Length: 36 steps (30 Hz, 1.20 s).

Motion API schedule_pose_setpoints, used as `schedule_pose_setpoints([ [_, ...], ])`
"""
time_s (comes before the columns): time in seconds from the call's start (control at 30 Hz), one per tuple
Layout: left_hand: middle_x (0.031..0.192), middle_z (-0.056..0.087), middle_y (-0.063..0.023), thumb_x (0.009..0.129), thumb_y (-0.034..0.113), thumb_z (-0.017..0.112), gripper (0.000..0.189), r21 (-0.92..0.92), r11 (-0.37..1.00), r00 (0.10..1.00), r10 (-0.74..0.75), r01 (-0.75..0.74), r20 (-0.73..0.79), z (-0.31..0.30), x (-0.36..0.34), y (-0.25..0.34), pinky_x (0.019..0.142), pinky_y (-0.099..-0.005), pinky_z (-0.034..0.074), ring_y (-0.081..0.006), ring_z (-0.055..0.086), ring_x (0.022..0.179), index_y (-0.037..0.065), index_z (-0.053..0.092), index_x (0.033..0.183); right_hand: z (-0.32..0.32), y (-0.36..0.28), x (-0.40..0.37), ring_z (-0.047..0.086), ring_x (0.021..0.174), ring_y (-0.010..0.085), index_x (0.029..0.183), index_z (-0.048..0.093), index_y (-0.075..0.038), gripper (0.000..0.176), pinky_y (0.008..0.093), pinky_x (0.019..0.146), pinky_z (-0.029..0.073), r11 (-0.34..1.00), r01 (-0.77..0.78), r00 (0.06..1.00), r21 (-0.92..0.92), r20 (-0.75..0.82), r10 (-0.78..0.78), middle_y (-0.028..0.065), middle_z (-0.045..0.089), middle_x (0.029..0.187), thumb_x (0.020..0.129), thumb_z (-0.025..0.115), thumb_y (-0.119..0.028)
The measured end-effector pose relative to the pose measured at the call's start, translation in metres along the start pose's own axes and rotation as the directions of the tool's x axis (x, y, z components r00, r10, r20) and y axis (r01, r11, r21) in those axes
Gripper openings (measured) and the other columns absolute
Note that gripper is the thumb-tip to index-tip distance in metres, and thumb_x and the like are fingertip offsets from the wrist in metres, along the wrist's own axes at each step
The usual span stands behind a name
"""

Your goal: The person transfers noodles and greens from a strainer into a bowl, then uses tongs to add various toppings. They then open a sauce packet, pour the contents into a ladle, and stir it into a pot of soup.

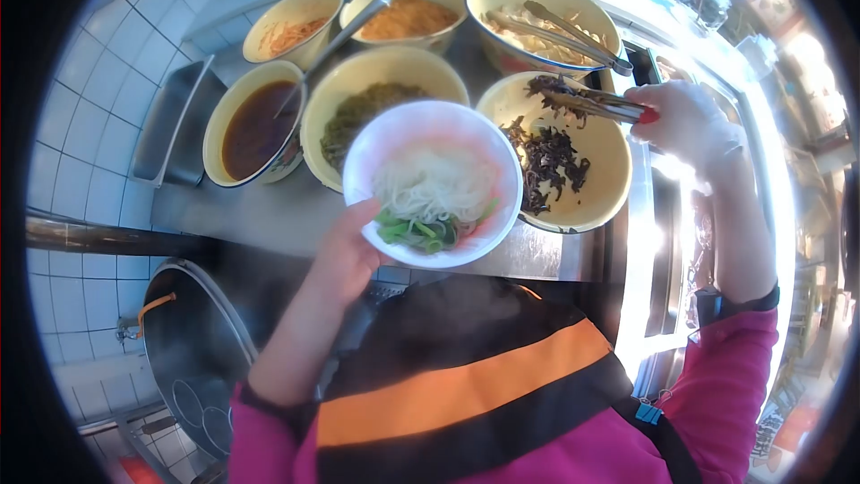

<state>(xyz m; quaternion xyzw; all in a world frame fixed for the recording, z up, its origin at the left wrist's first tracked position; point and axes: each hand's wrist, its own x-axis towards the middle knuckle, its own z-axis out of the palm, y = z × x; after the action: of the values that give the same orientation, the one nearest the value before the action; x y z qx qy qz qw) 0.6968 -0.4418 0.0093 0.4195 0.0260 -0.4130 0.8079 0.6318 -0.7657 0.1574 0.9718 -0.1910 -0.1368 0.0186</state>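
Observation:
My left hand (pixel 345 255) grips the lower left rim of a white bowl (pixel 367 139). White noodles (pixel 430 188) lie inside it, with green leafy vegetables (pixel 425 230) at the near side. In my gloved right hand (pixel 681 121) is a pair of metal tongs (pixel 605 106), pointing left. Their tips pinch a clump of dark shredded food (pixel 557 94), maybe black fungus, over a cream enamel basin (pixel 614 184). More of these dark shreds (pixel 551 161) lie in that basin. The held bowl partly covers a basin of greenish chopped vegetables (pixel 363 121).
Behind stand basins of orange shreds (pixel 291 36), orange-brown food (pixel 408 16) and pale slices (pixel 528 27) with other tongs (pixel 573 34). A ladle (pixel 345 36) leans in a basin of dark red-brown liquid (pixel 255 134). A large metal pot (pixel 193 350) is at lower left, beside tiled walls.

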Motion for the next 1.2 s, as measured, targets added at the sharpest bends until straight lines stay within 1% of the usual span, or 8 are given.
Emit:
schedule_pose_setpoints([
  [0.1,0.123,0.045,-0.0129,0.083,0.024,0.051,0.052,0.009,1.0,1.0,-0.005,0.005,-0.005,0.001,0.008,-0.003,0.093,-0.0394,0.039,-0.0245,0.047,0.111,0.002,0.033,0.127,-0.017,0.006,-0.02,0.059,0.062,0.022,0.1,0.064,-0.013,0.032,0.0307,0.062,0.047,0.99,0.143,0.955,-0.01,-0.261,-0.141,0.0136,0.062,0.071,0.069,0.056,-0.014],
  [0.2,0.108,0.054,-0.0118,0.081,0.027,0.056,0.044,0.009,1.0,0.999,-0.013,0.014,-0.052,0.006,0.013,-0.005,0.087,-0.0381,0.045,-0.0219,0.054,0.099,0.0,0.045,0.114,-0.047,-0.018,-0.042,0.058,0.059,0.0152,0.103,0.062,-0.006,0.035,0.0269,0.059,0.046,0.98,-0.052,0.973,0.194,-0.21,0.094,0.0124,0.061,0.067,0.068,0.059,-0.008],
  [0.3,0.105,0.056,-0.0116,0.081,0.028,0.057,0.041,0.025,0.998,0.998,-0.05,0.051,-0.041,0.018,0.016,-0.003,0.086,-0.0366,0.045,-0.0214,0.056,0.096,0.001,0.048,0.111,-0.054,-0.013,-0.05,0.061,0.064,0.0123,0.102,0.06,0.002,0.037,0.0231,0.062,0.048,0.949,0.288,0.888,0.13,-0.408,-0.213,0.01,0.064,0.074,0.066,0.061,0.002],
  [0.4,0.105,0.056,-0.0119,0.081,0.027,0.056,0.041,0.047,0.999,1.0,-0.014,0.015,-0.004,0.025,0.015,-0.003,0.086,-0.0365,0.044,-0.0208,0.056,0.096,0.001,0.049,0.111,-0.061,-0.045,-0.059,0.062,0.068,0.0119,0.102,0.06,0.004,0.038,0.0229,0.063,0.049,0.932,0.123,0.975,0.34,-0.218,-0.049,0.0109,0.065,0.079,0.064,0.061,0.005],
  [0.53,0.102,0.058,-0.0116,0.081,0.026,0.057,0.039,-0.016,1.0,0.999,-0.014,0.015,0.048,0.022,0.008,-0.002,0.087,-0.0347,0.044,-0.0198,0.057,0.094,-0.001,0.05,0.108,-0.033,-0.067,-0.042,0.062,0.077,0.0246,0.101,0.061,-0.004,0.038,0.0319,0.07,0.048,0.853,0.519,0.797,-0.055,-0.329,-0.506,0.0119,0.064,0.089,0.063,0.063,-0.005],
  [0.8,0.099,0.059,-0.0124,0.08,0.024,0.058,0.039,-0.062,0.997,0.999,0.045,-0.044,0.005,0.012,-0.012,0.003,0.085,-0.0332,0.046,-0.0206,0.059,0.091,-0.003,0.051,0.106,-0.038,-0.079,-0.035,0.059,0.088,0.0293,0.103,0.059,-0.005,0.047,0.0345,0.074,0.046,0.837,0.538,0.831,0.098,-0.228,-0.508,0.0136,0.062,0.095,0.058,0.066,-0.009],
  [0.97,0.1,0.058,-0.0123,0.08,0.023,0.057,0.039,-0.046,0.991,0.991,0.126,-0.128,-0.045,-0.01,-0.018,0.0,0.085,-0.0329,0.046,-0.0204,0.058,0.091,-0.004,0.05,0.107,-0.039,-0.085,-0.019,0.047,0.059,0.0123,0.107,0.058,-0.003,0.055,0.0225,0.059,0.043,0.806,0.499,0.865,0.319,-0.23,-0.445,0.0057,0.059,0.077,0.054,0.07,-0.006],
  [1.2,0.116,0.052,-0.0142,0.08,0.021,0.054,0.049,-0.065,0.972,0.961,0.211,-0.226,-0.179,-0.042,-0.043,-0.004,0.093,-0.0373,0.038,-0.024,0.051,0.106,-0.003,0.04,0.121,-0.045,-0.105,0.023,0.046,0.06,0.0086,0.111,0.055,0.0,0.056,0.0235,0.058,0.041,0.76,0.521,0.852,0.389,-0.185,-0.49,0.0063,0.059,0.075,0.057,0.069,-0.006],
])
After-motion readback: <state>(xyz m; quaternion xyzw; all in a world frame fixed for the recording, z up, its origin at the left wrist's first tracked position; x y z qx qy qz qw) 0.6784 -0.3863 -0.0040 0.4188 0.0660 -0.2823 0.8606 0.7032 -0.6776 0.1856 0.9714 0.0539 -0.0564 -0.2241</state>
